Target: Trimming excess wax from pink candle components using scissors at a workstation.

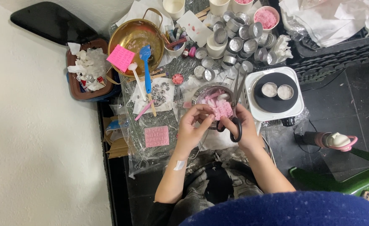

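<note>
Fingers [201, 112] of the left hand [191, 127] curling narrow, pinching the pink wax block [220, 108] from its left side. Holding that block up over the small metal bowl [204, 93], right between both hands. Right hand [244, 125] wrapping its fingers through the black handles of the scissors [236, 109], gripping tight, with the thin blades pointing up past the block. Touching the block's right side with the right fingertips too.

Sitting just right of the hands: a white hot plate [276, 93] with a black round top, carrying two small tins of white wax. Lying well left of the hands: a pink flat mold [157, 136] on clear plastic wrap. Resting further up on the left: a gold bowl [135, 38] with a pink note and a blue spatula [146, 67] across it. Crowding the top middle: lots of empty silver tins [241, 39], beside a cup of pink crumbs [266, 17]. Lying on the dark floor at the right: a pink bottle [331, 140]. Sitting far left: a brown bin [86, 71] stuffed with white scraps.
</note>
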